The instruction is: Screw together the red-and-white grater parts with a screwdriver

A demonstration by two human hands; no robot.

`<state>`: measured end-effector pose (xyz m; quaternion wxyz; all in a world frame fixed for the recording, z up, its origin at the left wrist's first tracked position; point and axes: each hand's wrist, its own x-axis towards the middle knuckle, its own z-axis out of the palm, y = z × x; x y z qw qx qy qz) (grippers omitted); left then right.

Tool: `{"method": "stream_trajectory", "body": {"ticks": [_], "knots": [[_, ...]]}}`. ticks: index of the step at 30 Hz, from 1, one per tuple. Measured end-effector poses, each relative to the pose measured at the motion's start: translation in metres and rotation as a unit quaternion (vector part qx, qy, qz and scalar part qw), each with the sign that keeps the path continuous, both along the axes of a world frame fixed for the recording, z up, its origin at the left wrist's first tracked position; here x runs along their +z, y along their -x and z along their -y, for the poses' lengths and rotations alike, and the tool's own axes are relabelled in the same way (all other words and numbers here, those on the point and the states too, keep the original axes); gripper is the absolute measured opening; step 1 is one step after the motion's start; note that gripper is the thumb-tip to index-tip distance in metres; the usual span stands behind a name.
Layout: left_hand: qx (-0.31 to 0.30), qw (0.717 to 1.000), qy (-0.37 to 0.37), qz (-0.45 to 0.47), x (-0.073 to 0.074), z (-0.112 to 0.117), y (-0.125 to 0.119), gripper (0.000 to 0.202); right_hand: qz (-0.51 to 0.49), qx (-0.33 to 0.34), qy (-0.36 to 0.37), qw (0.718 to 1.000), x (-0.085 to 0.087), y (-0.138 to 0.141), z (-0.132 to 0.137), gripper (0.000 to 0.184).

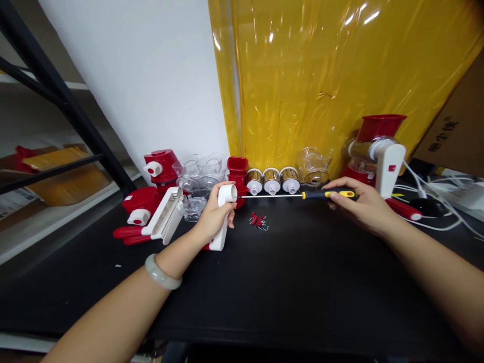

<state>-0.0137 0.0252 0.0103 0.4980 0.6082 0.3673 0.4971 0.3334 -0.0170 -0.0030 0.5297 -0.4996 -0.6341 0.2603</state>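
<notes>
My left hand point(215, 214) is closed around a white crank handle point(218, 241), whose round hollow end faces right and whose red grip shows only in part below. In my right hand point(357, 204) is a screwdriver point(312, 195) with a black and yellow handle, held level. Its long shaft reaches left, and the tip is at the hollow end of the crank; whether it sits on a screw is hidden. Below the shaft, small red parts point(258, 221) and several loose screws point(264, 228) lie on the black table point(302, 282).
More white crank handles point(165, 217) with red grips lie at left beside red housings point(141, 204). Clear plastic parts point(194, 207), metal grater drums point(271, 180) and a red hopper point(237, 166) line the back. An assembled drum grater point(389, 161) and white cables point(446, 201) stand at right.
</notes>
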Motion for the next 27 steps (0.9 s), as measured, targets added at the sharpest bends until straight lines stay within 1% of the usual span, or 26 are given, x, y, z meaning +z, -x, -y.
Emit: {"method": "stream_trajectory", "body": {"ticks": [5,9,13,16,19,22,25,27], "knots": [[0.003,1.0,0.0,0.001,0.0005,0.0008,-0.0004,0.059,-0.045,0.015,0.025,0.999,-0.0032,0.0005,-0.0024,0.036],[-0.002,1.0,0.0,-0.008,-0.0002,0.0024,-0.0005,0.058,-0.06,0.015,0.019,0.998,-0.0013,0.0055,-0.0017,0.037],[-0.009,1.0,-0.009,-0.016,-0.001,0.0049,-0.0016,0.057,-0.065,-0.008,0.004,0.998,-0.0001,0.0085,-0.0013,0.036],[-0.015,1.0,-0.015,-0.022,-0.0014,0.0065,-0.0028,0.056,-0.059,-0.027,0.013,0.998,-0.0023,0.0057,-0.0035,0.04],[-0.021,0.999,-0.019,-0.027,-0.0025,0.0069,-0.0037,0.055,-0.062,-0.031,0.027,0.997,-0.0046,0.0017,-0.0065,0.043],[-0.024,0.999,-0.023,-0.03,-0.0041,0.0064,-0.0039,0.055,-0.106,-0.005,0.048,0.993,-0.0032,0.0013,-0.0069,0.041],[-0.018,0.999,-0.025,-0.032,-0.0054,0.0059,-0.0039,0.056,-0.188,0.058,0.052,0.979,0.001,0.0041,-0.0045,0.025],[-0.013,0.999,-0.026,-0.033,-0.0061,0.0056,-0.0041,0.056,-0.222,0.094,0.049,0.969,0.0026,0.0059,-0.003,0.02]]}}
